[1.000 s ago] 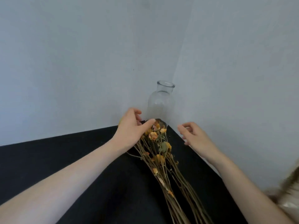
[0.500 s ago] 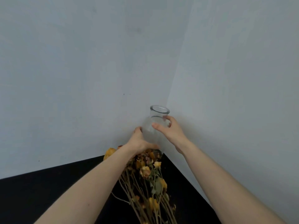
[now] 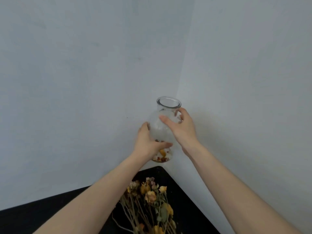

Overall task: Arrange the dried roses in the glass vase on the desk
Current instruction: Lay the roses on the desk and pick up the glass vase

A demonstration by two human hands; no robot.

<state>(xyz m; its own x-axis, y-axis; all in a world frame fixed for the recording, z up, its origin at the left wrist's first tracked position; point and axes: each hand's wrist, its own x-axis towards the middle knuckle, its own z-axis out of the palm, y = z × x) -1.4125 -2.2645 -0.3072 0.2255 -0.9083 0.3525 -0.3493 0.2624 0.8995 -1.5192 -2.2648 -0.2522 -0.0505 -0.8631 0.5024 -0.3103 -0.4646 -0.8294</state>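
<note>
The left hand (image 3: 146,142) grips the glass vase (image 3: 161,130) low on its body, and the right hand (image 3: 183,129) curls its fingers round the shoulder. The vase hangs upright above the desk (image 3: 187,201) corner (petal scraps inside). The dried roses (image 3: 152,196) lie directly below, stems running back toward the person.

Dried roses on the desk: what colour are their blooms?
The dried roses are mostly yellow-orange, a few faded pink; head view.
</note>
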